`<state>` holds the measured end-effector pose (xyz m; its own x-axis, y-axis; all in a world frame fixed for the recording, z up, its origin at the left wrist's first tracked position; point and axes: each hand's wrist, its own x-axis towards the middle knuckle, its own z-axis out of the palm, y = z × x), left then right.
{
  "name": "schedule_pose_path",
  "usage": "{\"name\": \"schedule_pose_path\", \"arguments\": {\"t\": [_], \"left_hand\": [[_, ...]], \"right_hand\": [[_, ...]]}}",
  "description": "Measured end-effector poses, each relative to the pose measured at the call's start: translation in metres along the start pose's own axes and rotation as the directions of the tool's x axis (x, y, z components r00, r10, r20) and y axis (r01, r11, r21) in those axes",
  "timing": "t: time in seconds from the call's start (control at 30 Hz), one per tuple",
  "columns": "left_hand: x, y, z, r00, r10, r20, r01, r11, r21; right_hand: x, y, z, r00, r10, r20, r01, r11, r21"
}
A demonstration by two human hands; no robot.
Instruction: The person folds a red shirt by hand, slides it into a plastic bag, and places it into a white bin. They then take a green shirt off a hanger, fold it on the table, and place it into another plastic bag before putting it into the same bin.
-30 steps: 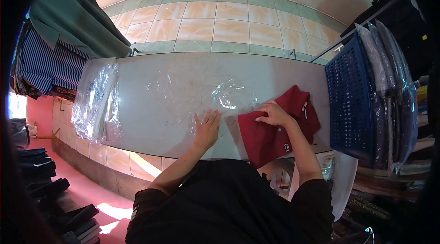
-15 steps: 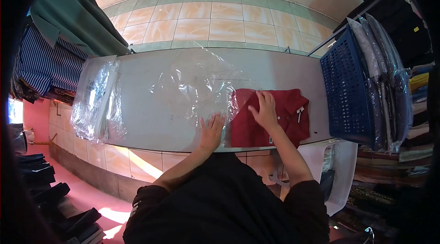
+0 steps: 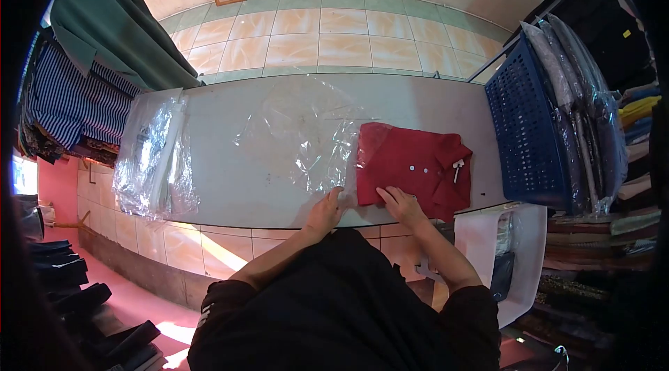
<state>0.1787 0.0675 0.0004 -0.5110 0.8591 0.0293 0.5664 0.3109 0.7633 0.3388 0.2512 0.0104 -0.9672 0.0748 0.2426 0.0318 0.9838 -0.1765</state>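
A folded red shirt [image 3: 411, 162] lies on the grey table [image 3: 223, 169], its collar toward the right. A clear plastic bag [image 3: 306, 134] is spread flat to its left, and the bag's edge overlaps the shirt's upper left corner. My left hand [image 3: 325, 211] is at the bag's lower edge near the table's front, fingers closed together; whether they pinch the thin plastic is too small to tell. My right hand [image 3: 403, 205] rests on the shirt's lower edge with its fingers apart.
A stack of clear plastic bags [image 3: 155, 155] lies at the table's left end. A blue basket [image 3: 526, 127] with bagged garments stands at the right end. Below it is a white bin [image 3: 519, 259]. Striped garments [image 3: 83, 96] hang at the left.
My right hand has moved down from the shirt's middle to its lower edge. My left hand has drawn its fingers together and shifted slightly down. The shirt's left part now sits higher.
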Motion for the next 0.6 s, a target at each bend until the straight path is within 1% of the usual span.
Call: {"name": "schedule_pose_path", "arguments": {"t": [0.03, 0.07, 0.1, 0.17, 0.23, 0.3, 0.33, 0.4, 0.43, 0.47, 0.5, 0.53, 0.57, 0.6], "left_hand": [[0.001, 0.003, -0.001, 1.0, 0.002, 0.002, -0.002, 1.0, -0.001], [0.002, 0.006, -0.002, 1.0, -0.019, 0.007, 0.019, 0.998, -0.062], [0.002, 0.009, -0.003, 0.999, -0.039, 0.012, 0.04, 0.992, -0.123], [0.004, 0.017, -0.004, 0.999, -0.047, 0.007, 0.047, 0.987, -0.151], [0.004, 0.015, -0.004, 0.998, -0.055, -0.001, 0.054, 0.983, -0.175], [0.003, 0.009, 0.001, 0.997, 0.063, -0.039, -0.069, 0.983, -0.171], [0.002, 0.009, 0.001, 0.997, 0.064, -0.04, -0.07, 0.983, -0.172], [0.003, 0.011, 0.002, 0.996, 0.08, -0.032, -0.083, 0.99, -0.112], [0.005, 0.007, 0.005, 0.996, 0.085, -0.03, -0.088, 0.99, -0.114], [0.008, 0.003, 0.009, 0.998, 0.038, -0.053, -0.045, 0.99, -0.132], [0.012, 0.003, 0.009, 0.997, -0.01, -0.077, -0.001, 0.989, -0.148], [0.013, 0.003, 0.007, 0.997, -0.005, -0.073, -0.006, 0.989, -0.146], [0.014, 0.003, 0.005, 0.997, 0.001, -0.074, -0.009, 0.994, -0.108], [0.016, 0.003, 0.002, 0.997, 0.007, -0.074, -0.012, 0.997, -0.071]], "right_hand": [[0.012, -0.004, -0.01, 0.999, -0.015, -0.049, 0.016, 1.0, 0.023], [0.018, -0.009, -0.014, 0.995, -0.029, -0.098, 0.033, 0.998, 0.045], [0.019, -0.01, -0.009, 0.995, -0.028, -0.098, 0.033, 0.999, 0.043], [0.021, -0.011, 0.004, 0.999, -0.037, 0.023, 0.036, 0.999, 0.02], [0.025, -0.018, 0.006, 0.999, -0.024, 0.028, 0.024, 1.0, 0.02], [0.033, -0.025, 0.013, 0.999, 0.02, 0.035, -0.021, 0.999, 0.035], [0.041, -0.032, 0.014, 0.999, 0.02, 0.036, -0.021, 0.999, 0.034], [0.061, -0.045, 0.018, 0.991, 0.082, -0.103, -0.074, 0.994, 0.076], [0.071, -0.053, 0.018, 0.977, 0.212, -0.037, -0.197, 0.951, 0.236], [0.077, -0.056, 0.02, 0.976, 0.216, -0.039, -0.201, 0.952, 0.232], [0.082, -0.057, 0.024, 0.964, 0.264, 0.003, -0.246, 0.894, 0.374], [0.086, -0.056, 0.026, 0.951, 0.306, 0.05, -0.288, 0.813, 0.507], [0.085, -0.049, 0.024, 0.951, 0.305, 0.055, -0.286, 0.794, 0.536], [0.081, -0.038, 0.01, 0.946, 0.318, -0.064, -0.257, 0.855, 0.451]]}}
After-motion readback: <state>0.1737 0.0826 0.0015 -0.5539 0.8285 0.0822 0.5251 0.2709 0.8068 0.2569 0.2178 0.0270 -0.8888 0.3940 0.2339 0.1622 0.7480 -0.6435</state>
